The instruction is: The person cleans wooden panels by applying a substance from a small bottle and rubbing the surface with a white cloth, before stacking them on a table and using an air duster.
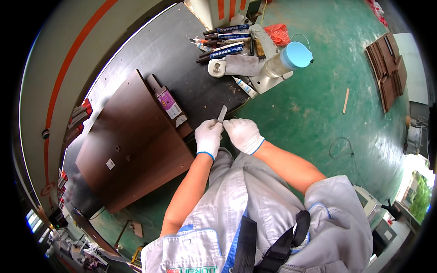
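Observation:
My left hand [209, 138], in a white knit glove with a blue cuff, is closed around the lower end of a flat silver blade [222, 113]. The blade points up and away from me, close to the table's corner; its handle, if it has one, is hidden in the glove. Beside it my right hand [244, 135], gloved alike, has its fingers curled with the tips near the blade. What they pinch, if anything, is hidden. To the left a large dark brown panel [136, 141] lies on the black table [150, 57], by a brown strip bearing a purple label [169, 104].
At the table's far end are several marker pens [223, 51], a white tape dispenser or measure [216, 68], a grey block [241, 65], a white tube [245, 87] and a blue-topped container [297, 55]. Brown boards [387, 73] are on the green floor [314, 104] at right.

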`<state>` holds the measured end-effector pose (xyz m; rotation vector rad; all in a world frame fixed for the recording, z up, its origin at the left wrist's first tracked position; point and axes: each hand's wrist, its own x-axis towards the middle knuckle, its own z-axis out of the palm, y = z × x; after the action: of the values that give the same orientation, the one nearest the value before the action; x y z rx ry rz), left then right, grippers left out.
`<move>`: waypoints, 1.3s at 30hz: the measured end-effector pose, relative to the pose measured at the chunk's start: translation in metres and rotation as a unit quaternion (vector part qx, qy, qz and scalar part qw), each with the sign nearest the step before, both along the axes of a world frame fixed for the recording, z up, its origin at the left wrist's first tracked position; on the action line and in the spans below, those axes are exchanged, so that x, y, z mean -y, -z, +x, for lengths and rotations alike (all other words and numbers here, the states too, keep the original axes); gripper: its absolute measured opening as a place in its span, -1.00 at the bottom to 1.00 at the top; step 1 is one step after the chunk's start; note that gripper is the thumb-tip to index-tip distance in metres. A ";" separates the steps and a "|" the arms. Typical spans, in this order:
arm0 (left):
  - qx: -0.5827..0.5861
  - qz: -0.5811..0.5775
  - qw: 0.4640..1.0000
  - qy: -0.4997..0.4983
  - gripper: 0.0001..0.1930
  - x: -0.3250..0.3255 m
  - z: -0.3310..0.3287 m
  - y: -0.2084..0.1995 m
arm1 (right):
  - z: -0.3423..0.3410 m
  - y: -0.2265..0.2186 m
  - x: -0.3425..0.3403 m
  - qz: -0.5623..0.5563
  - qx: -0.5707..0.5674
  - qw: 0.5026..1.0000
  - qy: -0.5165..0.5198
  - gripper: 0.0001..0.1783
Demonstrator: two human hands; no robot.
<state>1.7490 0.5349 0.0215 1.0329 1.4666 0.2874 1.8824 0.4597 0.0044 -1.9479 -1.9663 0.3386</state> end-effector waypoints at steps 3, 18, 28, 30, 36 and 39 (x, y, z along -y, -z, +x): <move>0.003 -0.034 0.999 -0.023 -0.78 0.001 0.002 0.005 | 0.006 0.013 -0.009 -0.010 0.012 0.999 -0.029 -0.87; 0.032 -0.050 0.998 -0.034 -0.83 -0.002 0.006 -0.008 | 0.020 0.027 -0.025 -0.022 0.036 0.998 0.037 -0.91; -0.026 0.006 0.999 0.017 -0.82 -0.001 -0.002 0.007 | 0.018 0.023 -0.026 -0.002 0.011 0.999 0.046 -0.91; -0.066 0.158 0.982 0.081 -0.81 0.000 -0.006 0.021 | 0.003 0.013 -0.019 -0.065 -0.001 0.997 0.029 -0.92; -0.105 0.208 0.964 0.129 -0.80 0.000 -0.007 0.018 | 0.013 0.008 -0.025 -0.057 0.017 0.998 0.032 -0.88; -0.118 0.213 0.960 0.136 -0.81 0.000 -0.007 0.018 | 0.002 0.012 -0.019 -0.062 -0.008 0.998 0.002 -0.87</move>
<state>1.7416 0.5350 0.0039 1.6486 1.4836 0.2948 1.8848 0.4790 -0.0073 -2.0177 -1.9729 0.4854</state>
